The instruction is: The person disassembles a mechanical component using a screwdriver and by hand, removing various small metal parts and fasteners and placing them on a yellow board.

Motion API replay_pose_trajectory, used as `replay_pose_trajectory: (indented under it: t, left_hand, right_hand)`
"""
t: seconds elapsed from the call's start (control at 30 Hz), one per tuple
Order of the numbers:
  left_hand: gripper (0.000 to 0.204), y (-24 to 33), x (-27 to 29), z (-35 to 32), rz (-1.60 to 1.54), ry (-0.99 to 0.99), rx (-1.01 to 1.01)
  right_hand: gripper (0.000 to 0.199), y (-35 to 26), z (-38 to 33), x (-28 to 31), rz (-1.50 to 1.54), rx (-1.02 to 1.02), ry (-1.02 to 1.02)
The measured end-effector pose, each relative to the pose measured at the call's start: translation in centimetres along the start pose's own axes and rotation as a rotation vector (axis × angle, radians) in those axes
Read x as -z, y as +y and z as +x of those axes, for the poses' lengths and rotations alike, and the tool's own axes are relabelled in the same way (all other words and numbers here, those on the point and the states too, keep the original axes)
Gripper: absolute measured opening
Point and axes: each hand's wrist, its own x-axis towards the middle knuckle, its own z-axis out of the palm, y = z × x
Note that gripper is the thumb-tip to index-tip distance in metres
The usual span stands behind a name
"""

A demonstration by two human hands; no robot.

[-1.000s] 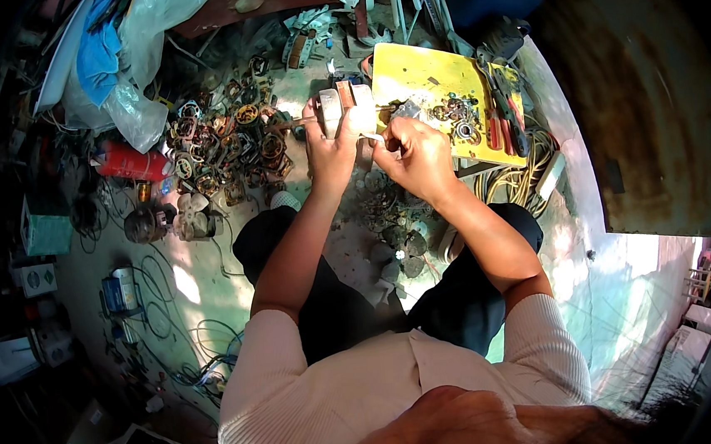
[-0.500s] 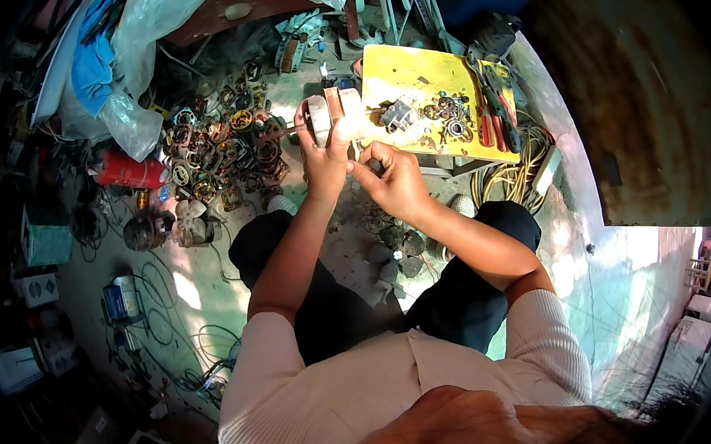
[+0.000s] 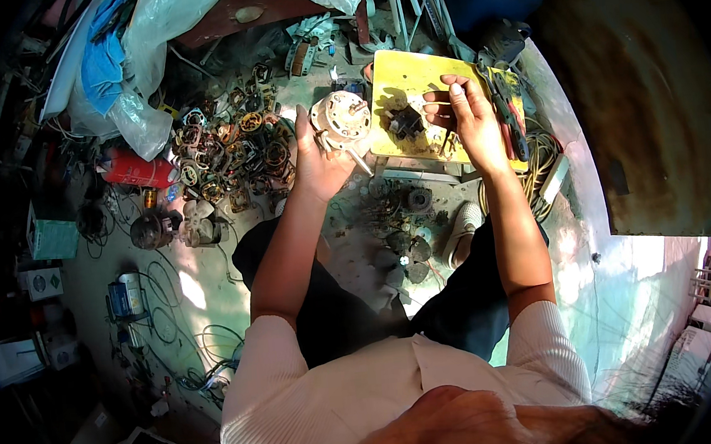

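A round, cream-coloured electric motor (image 3: pixel 342 116) with a metal shaft sticking out rests in my left hand (image 3: pixel 323 164). My fingers and thumb hold it from below and from its left side. Its flat end, with slots and a central stub, faces up. Over the right part of a yellow board (image 3: pixel 398 67) is my right hand (image 3: pixel 471 121), its fingers bent but apart, with nothing visible in them. Just left of those fingers lies a dark, blocky metal part (image 3: pixel 405 121). Small loose metal parts on the board are mostly hidden by my right hand.
Pliers and other hand tools (image 3: pixel 504 114) lie along the board's right edge. Coiled cable (image 3: pixel 541 157) sits beyond it. A heap of copper-wound rings (image 3: pixel 229 148) covers the floor at left, near a red cylinder (image 3: pixel 138 170). A fan-shaped part (image 3: pixel 408 254) lies between my feet.
My right hand has left the motor and moved right, over the yellow board. In my left hand the motor has turned, so its flat end now faces up.
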Motion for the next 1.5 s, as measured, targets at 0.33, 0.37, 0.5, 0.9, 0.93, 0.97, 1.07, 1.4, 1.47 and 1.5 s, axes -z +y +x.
replay_pose_trajectory:
  t: [0.33, 0.37, 0.5, 0.9, 0.93, 0.97, 1.07, 1.4, 1.47, 1.5]
  left_hand:
    - [0.080, -0.4, 0.9, -0.5, -0.145, -0.138, 0.220]
    - [0.080, -0.6, 1.0, -0.5, -0.137, -0.160, 0.215]
    - [0.071, -0.5, -1.3, -0.9, 0.013, -0.042, 0.098]
    - [0.069, -2.5, -0.8, -1.8, 0.582, -0.204, 0.104]
    - [0.069, -2.6, -0.8, -1.8, 0.590, -0.201, 0.102]
    - [0.071, -2.8, -0.7, -2.0, 0.660, -0.148, 0.085]
    - [0.080, -3.2, -0.8, -1.9, 0.677, -0.089, 0.002]
    - [0.067, -3.1, -3.0, -1.8, 0.505, -0.011, -0.050]
    - [0.063, -3.0, -3.0, -1.6, 0.500, 0.013, -0.066]
    - [0.063, -2.8, -3.0, -1.5, 0.494, 0.009, -0.061]
  right_hand:
    - [0.035, 5.8, 2.3, 3.3, -1.229, 0.239, 0.086]
    - [0.037, 5.8, 2.2, 3.6, -1.231, 0.263, 0.090]
    - [0.046, 3.7, 1.4, 1.5, -0.788, 0.235, -0.020]
    - [0.088, 0.2, -3.6, -2.8, -0.848, 0.411, -0.391]
    - [0.087, 0.2, -3.6, -2.8, -0.842, 0.405, -0.387]
    - [0.084, 0.1, -3.7, -2.8, -0.840, 0.410, -0.374]
    - [0.083, 0.7, -3.8, -2.8, -0.794, 0.460, -0.364]
    - [0.079, 2.2, -4.3, -3.9, -0.825, 0.533, -0.247]
    - [0.078, 2.3, -4.5, -4.1, -0.829, 0.518, -0.223]
    - [0.078, 2.2, -4.5, -4.3, -0.822, 0.507, -0.224]
